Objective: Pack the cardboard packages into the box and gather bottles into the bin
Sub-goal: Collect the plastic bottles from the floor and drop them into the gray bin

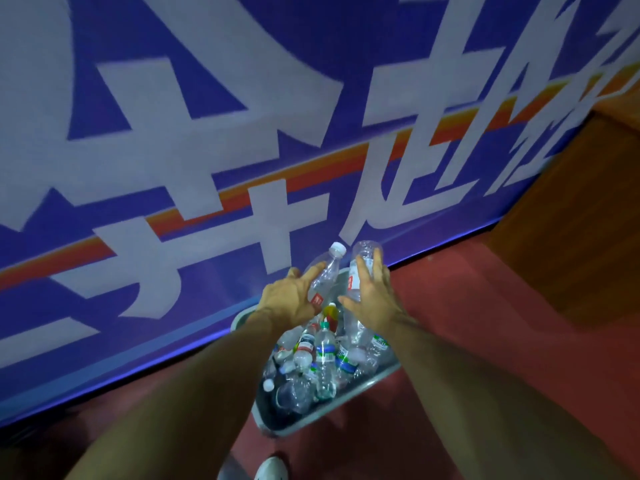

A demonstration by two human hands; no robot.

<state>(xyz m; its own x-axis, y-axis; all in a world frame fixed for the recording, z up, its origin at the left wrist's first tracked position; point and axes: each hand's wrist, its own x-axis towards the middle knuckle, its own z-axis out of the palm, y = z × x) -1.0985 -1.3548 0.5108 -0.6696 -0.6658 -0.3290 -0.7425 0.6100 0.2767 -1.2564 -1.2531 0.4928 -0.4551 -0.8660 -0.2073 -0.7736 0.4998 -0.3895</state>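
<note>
Below the blue banner (173, 168), on the red floor (467, 323), the grey bin (332, 405) sits heaped with clear bottles (325, 358). Above its far end the left grip (291, 296) holds a capped bottle (327, 271) and the right grip (374, 292) wraps an uncapped bottle (362, 261), both mid-body (empty, light, thin plastic, probably crushable and slippery).

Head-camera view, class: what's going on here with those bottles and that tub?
A person stands over a grey plastic bin crowded with empty clear bottles. The left hand holds a clear plastic bottle with a white cap, and the right hand holds a second clear plastic bottle, both above the bin's far end and not yet dropped in. The bin sits on a red floor against a blue banner.
</note>
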